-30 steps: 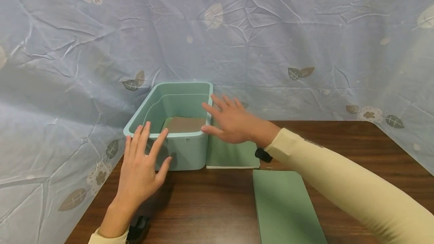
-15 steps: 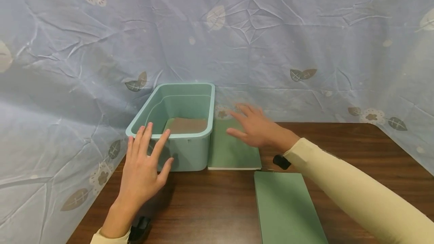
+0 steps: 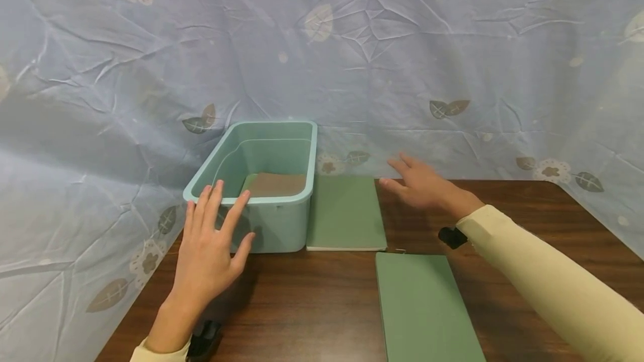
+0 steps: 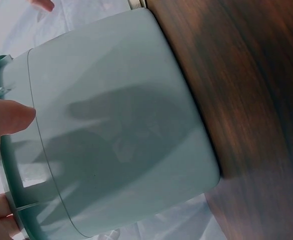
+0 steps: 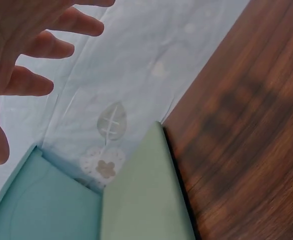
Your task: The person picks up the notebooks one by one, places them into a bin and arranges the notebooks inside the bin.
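My left hand is at the near rim of a pale teal plastic bin, its fingers spread and straight over the edge. In the left wrist view the thumb lies beside the bin's upper wall. Inside the bin lies a flat brown item over a green one, partly hidden by the near wall. A green notebook lies flat against the bin's right side. My right hand, holding nothing, is raised over the table just right of that notebook, fingers extended. The right wrist view shows the notebook's cover below it.
Another green notebook lies on the brown wooden table nearer to me, at the right. A blue-grey patterned cloth hangs behind the table and along its left side.
My right hand has moved right, from the bin's right rim across the notebook to beyond its right edge. The left hand has stayed at the bin's near rim.
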The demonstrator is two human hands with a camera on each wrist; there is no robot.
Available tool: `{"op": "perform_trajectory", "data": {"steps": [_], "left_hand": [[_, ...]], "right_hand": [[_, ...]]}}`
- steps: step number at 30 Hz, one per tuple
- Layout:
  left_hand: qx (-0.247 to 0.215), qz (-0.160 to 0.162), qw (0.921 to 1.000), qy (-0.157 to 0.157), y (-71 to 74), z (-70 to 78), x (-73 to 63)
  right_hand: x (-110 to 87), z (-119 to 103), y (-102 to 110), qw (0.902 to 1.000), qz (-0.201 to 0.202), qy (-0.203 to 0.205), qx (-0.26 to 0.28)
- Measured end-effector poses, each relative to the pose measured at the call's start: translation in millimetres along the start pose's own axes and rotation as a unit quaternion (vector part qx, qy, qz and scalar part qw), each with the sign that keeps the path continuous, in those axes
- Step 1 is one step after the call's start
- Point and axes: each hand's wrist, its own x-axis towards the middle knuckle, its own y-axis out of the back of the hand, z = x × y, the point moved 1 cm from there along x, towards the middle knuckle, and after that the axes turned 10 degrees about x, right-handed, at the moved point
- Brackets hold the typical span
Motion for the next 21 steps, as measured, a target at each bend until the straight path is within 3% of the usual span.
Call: {"op": "perform_trajectory", "data": {"steps": [9,17,21], "left_hand": [[-0.003,0.007,1.0000,-0.004,-0.1,0.3,0.1],[-0.004,0.006,1.0000,-0.003,-0.1,0.1,0.7],[-0.003,0.010,0.9999,-0.004,0.9,0.6,1.1]], "right_hand": [[-1.1,1.0,-7.4,0.9999,0.010,0.006,-0.009],[-2.5,4.1,-28.8,0.9934,-0.006,0.018,0.113],[-4.1,9.2,-39.7,0.9821,-0.019,-0.015,0.187]]}}
